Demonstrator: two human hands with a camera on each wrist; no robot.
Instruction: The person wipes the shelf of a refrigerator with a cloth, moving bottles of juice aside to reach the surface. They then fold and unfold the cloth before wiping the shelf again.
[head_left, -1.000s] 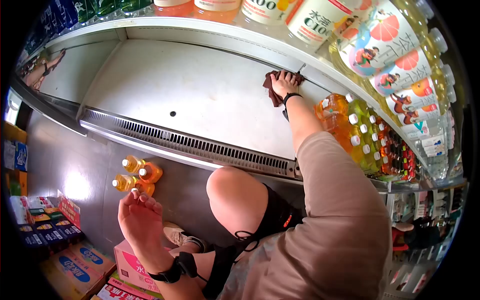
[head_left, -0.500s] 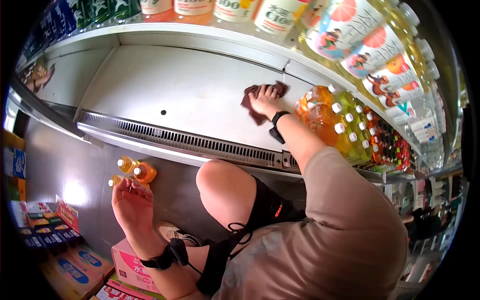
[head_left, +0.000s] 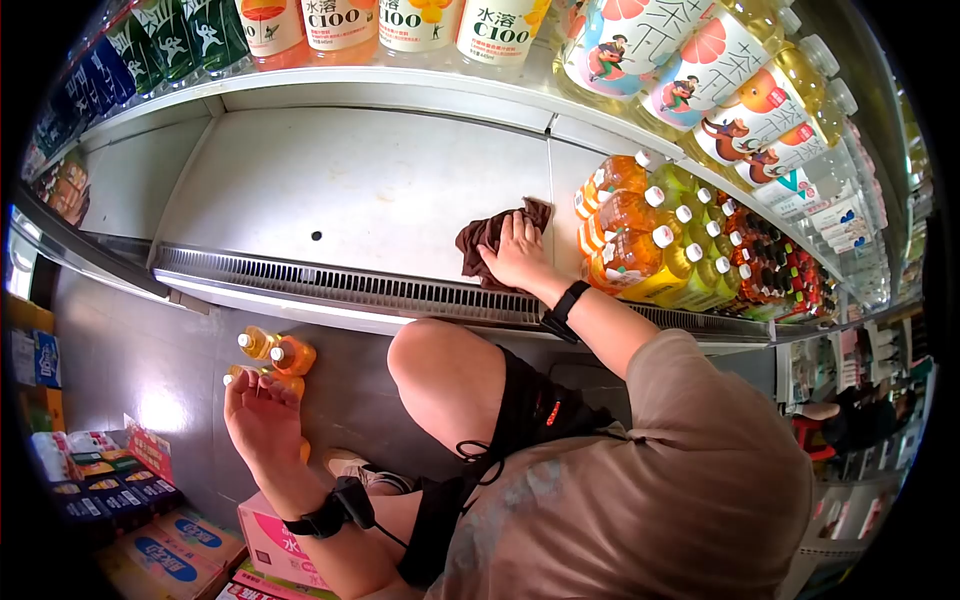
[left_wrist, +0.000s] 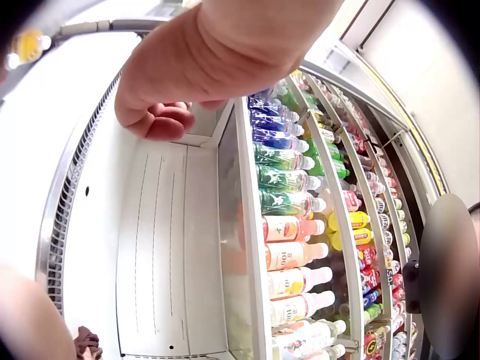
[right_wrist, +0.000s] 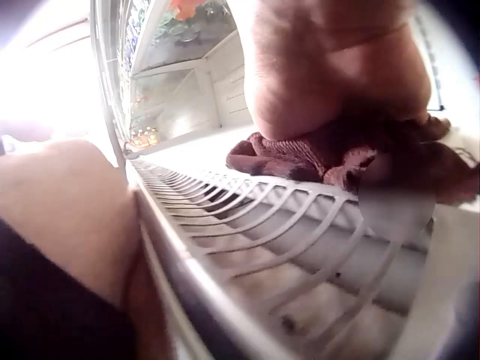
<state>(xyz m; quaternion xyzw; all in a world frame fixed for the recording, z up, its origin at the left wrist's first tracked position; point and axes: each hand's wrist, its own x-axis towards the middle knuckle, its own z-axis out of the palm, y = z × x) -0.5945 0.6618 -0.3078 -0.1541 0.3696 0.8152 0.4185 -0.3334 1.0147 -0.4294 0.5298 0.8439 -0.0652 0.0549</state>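
Observation:
A crumpled dark brown cloth [head_left: 487, 249] lies on the white shelf floor [head_left: 350, 165], near the slotted metal grille [head_left: 350, 283] along its front. My right hand [head_left: 517, 252] presses on the cloth from above with the fingers stretched out over it. In the right wrist view the heel of this hand rests on the folded cloth [right_wrist: 285, 159], right beside the grille slats. My left hand [head_left: 264, 415] is raised palm up above the floor, fingers loosely bent, holding nothing. It overlaps several bottles [head_left: 292, 355] of orange and yellow drink standing on the floor.
Rows of orange, green and red drink bottles [head_left: 640, 250] stand on the shelf right of the cloth. Large labelled bottles [head_left: 500, 30] line the shelf above. A small dark hole [head_left: 317, 236] marks the shelf floor. Cartons [head_left: 170, 560] are stacked at lower left; my bent knee [head_left: 445, 375] is before the grille.
My right hand has dragged the cloth from the back right of the shelf floor forward and left to the grille. The left hand stays raised, nearly unmoved.

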